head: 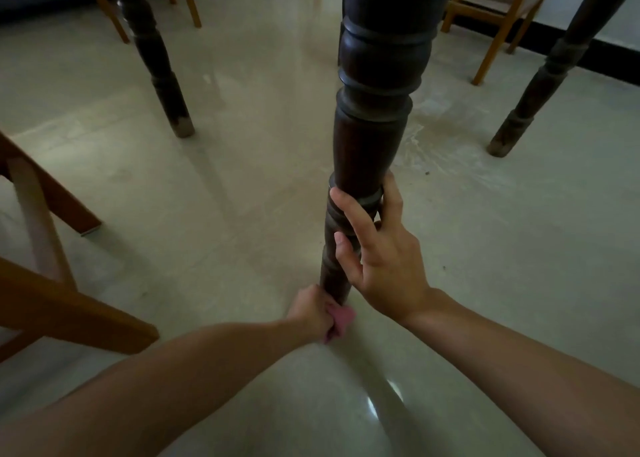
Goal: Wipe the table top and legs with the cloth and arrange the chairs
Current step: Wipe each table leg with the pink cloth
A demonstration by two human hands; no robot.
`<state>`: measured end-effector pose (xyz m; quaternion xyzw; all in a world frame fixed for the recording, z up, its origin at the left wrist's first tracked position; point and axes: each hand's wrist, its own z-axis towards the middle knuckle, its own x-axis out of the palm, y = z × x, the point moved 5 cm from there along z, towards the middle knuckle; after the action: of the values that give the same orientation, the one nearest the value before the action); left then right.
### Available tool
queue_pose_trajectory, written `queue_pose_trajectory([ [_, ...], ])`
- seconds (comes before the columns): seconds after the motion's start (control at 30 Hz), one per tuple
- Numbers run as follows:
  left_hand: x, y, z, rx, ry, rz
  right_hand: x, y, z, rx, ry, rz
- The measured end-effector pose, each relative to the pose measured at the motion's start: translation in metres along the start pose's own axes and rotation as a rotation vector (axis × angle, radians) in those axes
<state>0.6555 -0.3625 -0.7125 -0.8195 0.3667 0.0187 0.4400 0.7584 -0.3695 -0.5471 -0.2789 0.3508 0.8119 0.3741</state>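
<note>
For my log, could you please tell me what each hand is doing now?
Left hand: grips the cloth, low on the leg.
Right hand: grips the leg higher up.

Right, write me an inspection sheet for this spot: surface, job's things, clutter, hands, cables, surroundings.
Surface: glossy pale floor, with streaky smears to the right of the near leg; the table top is not in view.
Job's things: dark turned near table leg; pink cloth at its foot.
Clutter: small dark specks on the floor.
Hands: left hand grips the cloth; right hand holds the near leg higher up, thumb on one side, fingers on the other.
Cables: nothing seen.
Surroundings: far table legs; wooden chair at left; more chairs at the back.
</note>
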Motion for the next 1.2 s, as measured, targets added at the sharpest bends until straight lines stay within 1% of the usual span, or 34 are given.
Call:
queue_pose_trajectory([
  [0.07,-0.001,-0.001,-0.003,-0.069,-0.134,-0.129,0.000,0.000,-0.001,-0.008,0.005,0.001],
  [0.13,0.000,0.008,-0.002,-0.098,-0.223,-0.134,-0.001,0.001,-0.001,-0.006,0.012,0.000],
  [0.2,-0.005,0.013,-0.002,-0.111,-0.270,-0.138,-0.002,0.002,-0.001,0.012,0.030,0.002],
  [0.3,-0.037,0.014,-0.003,-0.172,-0.376,-0.333,-0.005,0.005,-0.002,0.043,0.057,-0.017],
  [0.33,-0.056,0.010,-0.003,-0.147,-0.410,-0.354,-0.007,0.006,-0.003,0.052,0.059,-0.030],
  [0.37,-0.073,0.002,-0.003,-0.109,-0.423,-0.382,-0.008,0.007,-0.005,0.061,0.063,-0.038],
  [0.4,-0.085,-0.007,-0.010,-0.089,-0.401,-0.429,-0.008,0.008,-0.007,0.074,0.065,-0.039],
  [0.47,-0.099,-0.025,-0.025,-0.055,-0.322,-0.477,-0.009,0.011,-0.015,0.107,0.057,-0.027],
  [0.53,-0.102,-0.046,-0.048,0.038,-0.275,-0.382,-0.014,0.016,-0.027,0.105,0.014,-0.045],
  [0.6,-0.107,-0.060,-0.068,0.166,-0.296,-0.230,-0.022,0.020,-0.038,0.054,-0.041,-0.108],
  [0.63,-0.109,-0.067,-0.078,0.215,-0.279,-0.208,-0.027,0.023,-0.042,0.036,-0.060,-0.115],
  [0.67,-0.111,-0.073,-0.088,0.274,-0.266,-0.192,-0.031,0.023,-0.043,0.047,-0.056,-0.082],
  [0.7,-0.114,-0.080,-0.098,0.319,-0.258,-0.179,-0.034,0.024,-0.041,0.101,-0.025,-0.012],
  [0.8,-0.114,-0.106,-0.125,0.431,-0.246,-0.140,-0.033,0.023,-0.032,0.402,0.110,0.300],
  [0.87,-0.110,-0.124,-0.142,0.511,-0.260,-0.133,-0.036,0.023,-0.023,0.541,0.103,0.513],
  [0.97,-0.111,-0.145,-0.157,0.567,-0.336,-0.144,-0.048,0.027,-0.009,0.636,0.047,0.787],
  [1.03,-0.113,-0.158,-0.164,0.601,-0.314,-0.144,-0.061,0.028,-0.001,0.669,-0.012,0.833],
  [1.13,-0.119,-0.179,-0.174,0.641,-0.256,-0.156,-0.091,0.019,0.015,0.697,-0.119,0.737],
  [1.17,-0.124,-0.186,-0.175,0.648,-0.292,-0.178,-0.106,0.015,0.022,0.713,-0.181,0.699],
  [1.2,-0.132,-0.192,-0.176,0.651,-0.372,-0.201,-0.123,0.009,0.030,0.704,-0.271,0.654],
])
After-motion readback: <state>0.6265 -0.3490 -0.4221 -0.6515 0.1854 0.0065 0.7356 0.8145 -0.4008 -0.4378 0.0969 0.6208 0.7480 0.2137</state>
